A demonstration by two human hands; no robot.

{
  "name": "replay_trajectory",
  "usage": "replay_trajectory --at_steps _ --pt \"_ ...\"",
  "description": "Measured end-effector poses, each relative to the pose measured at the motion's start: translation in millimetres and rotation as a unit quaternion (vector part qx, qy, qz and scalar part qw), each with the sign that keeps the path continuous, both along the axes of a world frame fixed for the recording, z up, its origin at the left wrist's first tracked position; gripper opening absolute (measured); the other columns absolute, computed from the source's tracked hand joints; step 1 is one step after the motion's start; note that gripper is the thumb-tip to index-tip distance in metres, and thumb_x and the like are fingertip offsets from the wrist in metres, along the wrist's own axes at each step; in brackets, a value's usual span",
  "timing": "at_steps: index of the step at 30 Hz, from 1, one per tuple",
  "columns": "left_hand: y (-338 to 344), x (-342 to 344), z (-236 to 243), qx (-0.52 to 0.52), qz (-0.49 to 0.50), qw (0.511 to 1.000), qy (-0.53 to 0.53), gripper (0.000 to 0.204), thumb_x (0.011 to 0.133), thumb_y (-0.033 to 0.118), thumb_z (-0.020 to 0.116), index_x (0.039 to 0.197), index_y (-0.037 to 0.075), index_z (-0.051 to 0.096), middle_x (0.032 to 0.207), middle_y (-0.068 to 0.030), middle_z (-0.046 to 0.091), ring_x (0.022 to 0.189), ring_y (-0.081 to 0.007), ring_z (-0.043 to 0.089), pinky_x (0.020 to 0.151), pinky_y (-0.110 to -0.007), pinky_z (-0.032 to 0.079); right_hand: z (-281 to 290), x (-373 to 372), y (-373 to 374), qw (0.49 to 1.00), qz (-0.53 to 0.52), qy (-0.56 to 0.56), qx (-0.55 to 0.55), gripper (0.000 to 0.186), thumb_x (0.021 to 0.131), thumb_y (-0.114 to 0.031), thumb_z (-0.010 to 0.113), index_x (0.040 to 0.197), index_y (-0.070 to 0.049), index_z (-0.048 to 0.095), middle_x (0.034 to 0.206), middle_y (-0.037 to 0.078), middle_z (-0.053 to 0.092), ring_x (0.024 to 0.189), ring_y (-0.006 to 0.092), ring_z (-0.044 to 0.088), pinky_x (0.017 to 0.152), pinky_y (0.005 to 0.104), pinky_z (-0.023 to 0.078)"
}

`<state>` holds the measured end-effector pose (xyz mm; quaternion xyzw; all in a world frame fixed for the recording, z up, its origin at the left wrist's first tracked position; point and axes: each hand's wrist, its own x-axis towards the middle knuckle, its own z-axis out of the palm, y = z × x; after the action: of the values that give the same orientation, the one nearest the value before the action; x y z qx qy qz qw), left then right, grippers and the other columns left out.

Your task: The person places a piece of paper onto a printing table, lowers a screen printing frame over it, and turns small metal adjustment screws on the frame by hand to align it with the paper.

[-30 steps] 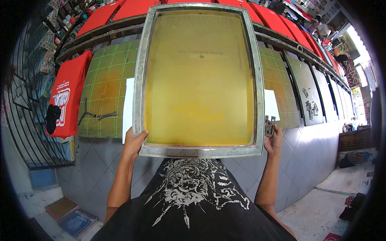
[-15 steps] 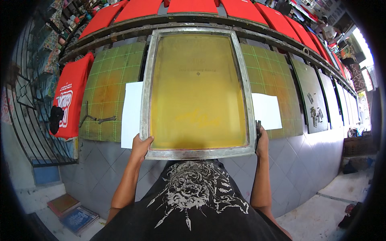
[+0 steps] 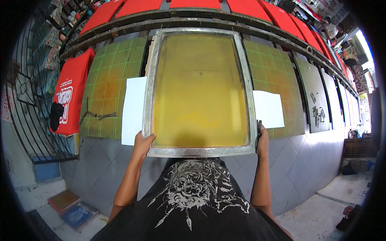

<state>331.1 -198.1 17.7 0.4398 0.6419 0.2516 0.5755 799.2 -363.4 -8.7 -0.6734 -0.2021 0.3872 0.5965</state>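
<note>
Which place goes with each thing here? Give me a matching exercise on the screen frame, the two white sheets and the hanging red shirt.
Things:
1. screen frame
2. left hand
3. right hand
4. red shirt

Places:
A. hanging at the table's far left end
B. gripping the frame's near right corner
C. lying on the green-tiled table, between two white sheets
D. gripping the frame's near left corner

Pairs: 1-C, 2-D, 3-B, 4-A

Red shirt (image 3: 71, 93), white paper sheets (image 3: 268, 108), green tiled tabletop (image 3: 108, 84).
</note>
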Motion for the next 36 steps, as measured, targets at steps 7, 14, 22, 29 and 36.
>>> replay_trajectory --at_steps 7,14,22,29,36 --pt "5 12 -4 0.019 0.016 1.000 0.008 0.033 0.085 0.010 0.066 0.113 -0.007 0.060 0.085 -0.0074 0.065 0.066 -0.0118 0.058 0.055 -0.028 0.045 1 5 12 0.999 -0.011 -0.044 -0.028 0.047 0.098 -0.022 0.033 0.129 0.006 0.055 0.121 0.015 0.061 0.111 0.0233 0.057 0.099 0.0349 0.042" --pt "2 10 -7 0.097 -0.006 0.990 0.098 0.034 0.084 0.016 0.069 0.109 -0.007 0.061 0.087 -0.0167 0.067 0.069 -0.0212 0.061 0.061 -0.034 0.048 16 -5 16 0.999 -0.008 -0.036 -0.023 0.047 0.097 -0.021 0.033 0.129 0.007 0.055 0.121 0.016 0.061 0.111 0.0239 0.057 0.100 0.0352 0.042" --pt "-7 17 -6 0.226 -0.050 0.930 0.286 0.039 0.085 0.021 0.069 0.113 -0.005 0.061 0.096 -0.0217 0.056 0.097 -0.0348 0.051 0.086 -0.043 0.044 -4 5 12 0.987 0.027 -0.156 -0.039 0.048 0.097 -0.017 0.032 0.130 0.010 0.053 0.127 0.021 0.059 0.118 0.0275 0.054 0.104 0.0366 0.039" --pt "-7 20 -5 0.240 -0.049 0.929 0.279 0.039 0.084 0.016 0.070 0.116 -0.004 0.061 0.096 -0.0204 0.055 0.092 -0.0333 0.052 0.083 -0.042 0.045 -4 1 14 0.969 0.031 -0.236 -0.065 0.048 0.097 -0.019 0.034 0.131 0.010 0.052 0.129 0.023 0.058 0.120 0.0303 0.054 0.105 0.0375 0.038" --pt "-7 21 -9 0.250 -0.032 0.926 0.280 0.038 0.083 0.015 0.071 0.115 -0.004 0.061 0.096 -0.0201 0.055 0.089 -0.0332 0.054 0.080 -0.042 0.046 0 -3 16 0.960 0.026 -0.270 -0.074 0.046 0.098 -0.018 0.035 0.131 0.009 0.053 0.130 0.023 0.058 0.122 0.0302 0.053 0.105 0.0377 0.038"
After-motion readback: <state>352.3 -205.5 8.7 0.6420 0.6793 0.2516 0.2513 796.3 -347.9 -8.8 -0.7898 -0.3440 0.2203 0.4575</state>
